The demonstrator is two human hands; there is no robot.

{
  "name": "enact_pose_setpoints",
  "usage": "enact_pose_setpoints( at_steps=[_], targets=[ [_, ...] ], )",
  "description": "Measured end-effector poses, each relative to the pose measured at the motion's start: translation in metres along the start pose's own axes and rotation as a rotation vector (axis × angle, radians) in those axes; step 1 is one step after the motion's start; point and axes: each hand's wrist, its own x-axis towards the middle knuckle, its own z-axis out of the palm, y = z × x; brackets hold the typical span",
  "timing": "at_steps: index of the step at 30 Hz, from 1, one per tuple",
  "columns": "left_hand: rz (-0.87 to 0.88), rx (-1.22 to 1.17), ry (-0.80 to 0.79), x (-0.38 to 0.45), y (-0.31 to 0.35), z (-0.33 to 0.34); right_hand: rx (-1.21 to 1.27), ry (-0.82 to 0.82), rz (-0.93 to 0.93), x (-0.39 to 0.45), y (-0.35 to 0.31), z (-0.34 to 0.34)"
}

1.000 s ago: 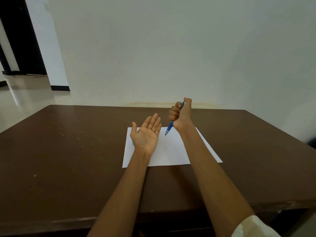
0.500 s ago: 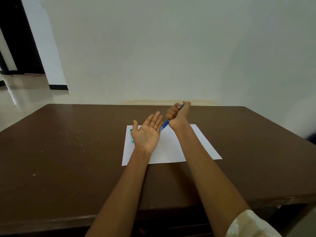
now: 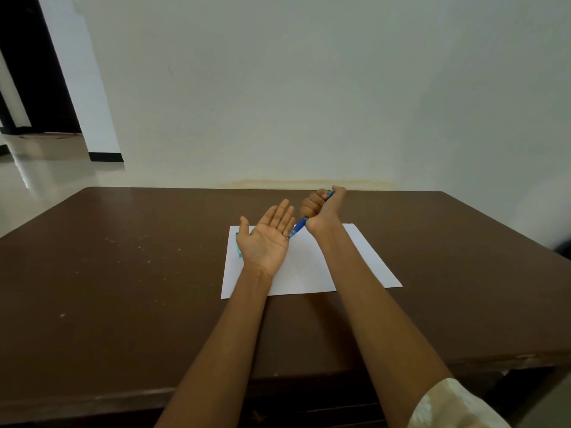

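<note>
My left hand (image 3: 268,239) lies palm up with straight fingers over the left part of a white sheet of paper (image 3: 312,264). My right hand (image 3: 321,208) grips a blue pen (image 3: 298,228) in a fist, thumb on its top end. The pen slants down to the left and its tip touches the edge of my left palm. A small teal object (image 3: 239,247) shows on the paper just left of my left hand, mostly hidden by it.
The paper lies on a dark brown table (image 3: 123,273) that stands against a pale wall (image 3: 278,88). At the far left a doorway (image 3: 31,72) opens onto a shiny floor. The table's front edge runs below my forearms.
My right hand has moved left and down with the pen, bringing its tip from above the paper to my left palm. My left hand has stayed palm up.
</note>
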Motion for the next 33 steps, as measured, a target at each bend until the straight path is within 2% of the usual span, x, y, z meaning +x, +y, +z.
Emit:
enact_pose_setpoints(
  at_steps=[6,10,14,18,23,26,33],
  targets=[
    [-0.002,-0.012,-0.009,0.0,0.0,0.0,-0.005,-0.005,0.01,-0.004,0.0,0.001],
    [0.008,-0.017,-0.01,-0.001,0.001,0.002,0.024,-0.09,0.064,-0.003,-0.003,0.0],
    [0.044,0.031,-0.011,0.0,0.001,0.002,-0.123,-0.143,0.099,-0.002,-0.01,-0.002],
    [0.107,0.287,0.025,0.003,-0.002,0.005,-0.411,-0.166,0.129,-0.004,-0.02,-0.005],
    [0.208,0.729,0.149,0.006,-0.008,0.01,-0.972,-0.149,-0.01,-0.008,-0.027,-0.003],
    [0.237,0.874,0.242,0.007,-0.007,0.009,-1.062,-0.105,-0.037,-0.006,-0.02,-0.007],
    [0.112,1.103,0.251,0.016,-0.014,0.014,-1.225,-0.035,0.054,-0.003,0.001,-0.012]
  ],
)
